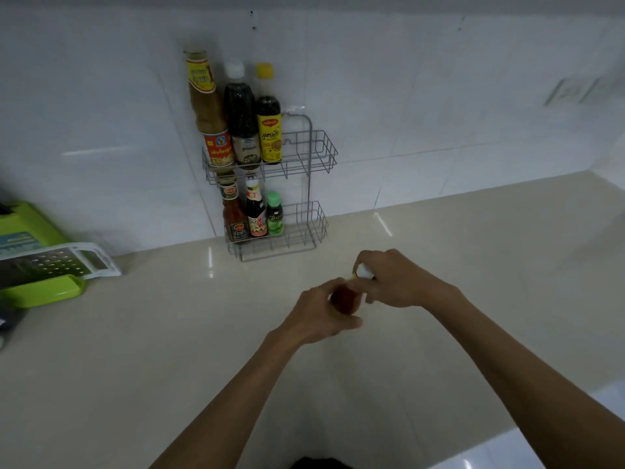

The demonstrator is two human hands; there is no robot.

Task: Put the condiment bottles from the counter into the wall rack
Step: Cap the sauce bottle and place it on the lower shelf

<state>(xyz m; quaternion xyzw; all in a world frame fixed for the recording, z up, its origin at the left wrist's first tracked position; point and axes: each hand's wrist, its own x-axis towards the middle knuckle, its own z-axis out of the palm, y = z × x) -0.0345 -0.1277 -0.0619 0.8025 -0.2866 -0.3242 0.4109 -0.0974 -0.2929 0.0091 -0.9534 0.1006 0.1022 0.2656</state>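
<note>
Left grip (316,313) is wrapped around a reddish bottle (345,297); right grip (392,279) pinches its white cap (364,271) just above, over the desk (169,333).

In the wall rack (306,154), bottles crowd the left of both the upper shelf (316,148) and lower shelf (304,228), leaving their right halves open, and bare counter (439,252) stretches before the rack.

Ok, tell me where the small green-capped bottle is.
In the head view, the small green-capped bottle stands in the lower basket of the grey wire wall rack, rightmost of three, beside the dark red-labelled bottle.
</note>
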